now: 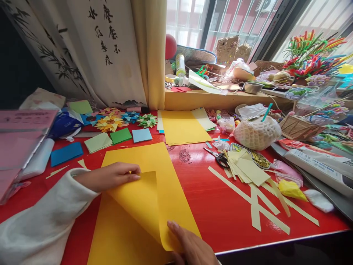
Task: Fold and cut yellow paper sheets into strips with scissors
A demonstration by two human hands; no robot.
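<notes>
My left hand [110, 176] presses flat fingers on the folded yellow paper [154, 195]; my right hand [190, 246], at five o'clock, pins its curl, open-palmed.

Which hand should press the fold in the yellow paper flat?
Probably the right hand: it rests at the curled fold of the yellow paper, while the left hand pins the folded corner.

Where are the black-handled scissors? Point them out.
In the head view, the black-handled metal scissors lie on the red table, right of centre, between the stack of yellow paper sheets and the pale yellow paper strips.
</notes>
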